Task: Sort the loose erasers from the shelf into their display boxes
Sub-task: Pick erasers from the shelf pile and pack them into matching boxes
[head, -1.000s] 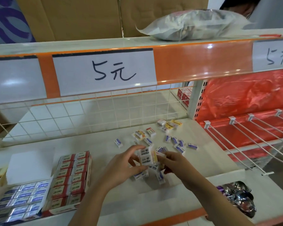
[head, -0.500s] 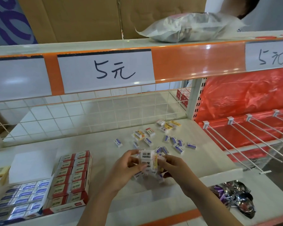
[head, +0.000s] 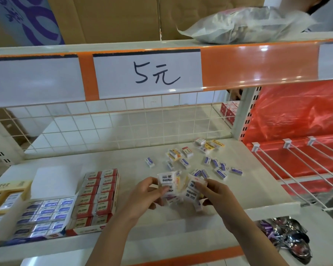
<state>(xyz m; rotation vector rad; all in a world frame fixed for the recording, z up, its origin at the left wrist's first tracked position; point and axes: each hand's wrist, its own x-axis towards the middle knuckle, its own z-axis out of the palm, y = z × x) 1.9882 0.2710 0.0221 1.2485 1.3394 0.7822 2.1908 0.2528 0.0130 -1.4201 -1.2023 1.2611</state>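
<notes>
Both hands meet above the white shelf [head: 112,164]. My left hand [head: 142,196] pinches a small stack of white 2B erasers [head: 166,182] with yellow edges. My right hand [head: 213,196] holds more white wrapped erasers [head: 192,189] right beside them. Several loose blue-sleeved erasers [head: 217,167] and a few yellow and red ones [head: 186,151] lie scattered on the shelf behind my hands. At the left stand three display boxes: a red one [head: 98,194], a blue one [head: 44,214] and a yellow one [head: 6,191], each filled with rows of erasers.
A wire grid [head: 123,127] backs the shelf. An orange price rail [head: 229,68] with a "5元" label hangs above. Peg hooks [head: 296,166] jut out at the right before red plastic. Shiny metal items [head: 288,237] lie on the lower shelf. A person stands behind the rack.
My hands stayed together over the shelf and drew slightly nearer, regrouping the white erasers; the stack is now split between both hands. The camera shifted a little to the left.
</notes>
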